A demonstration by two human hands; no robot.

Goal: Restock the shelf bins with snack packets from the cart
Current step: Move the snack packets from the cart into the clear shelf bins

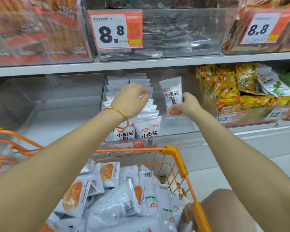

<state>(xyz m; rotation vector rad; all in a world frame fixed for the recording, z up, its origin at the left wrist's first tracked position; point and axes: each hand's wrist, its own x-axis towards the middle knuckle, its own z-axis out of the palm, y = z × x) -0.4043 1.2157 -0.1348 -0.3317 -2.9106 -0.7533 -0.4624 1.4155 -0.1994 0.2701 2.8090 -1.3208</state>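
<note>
Spanning the view, the shelf (157, 64) carries clear bins, and below it stands the orange cart (174, 151), heaped with white packets (117, 203). In the middle bin (187, 128), rows (147, 118) of the same snack stand upright. The left hand (131, 97) curls its fingers over those rows; whether it grips one cannot be told. The right hand (187, 104) pinches one packet (172, 94) upright by its lower end, over the bin's bare right half.

You wear a thin, plain gold bangle (117, 110) at the wrist of your left hand (131, 97); your left forearm (65, 156) and right forearm (233, 158) are bare.
</note>
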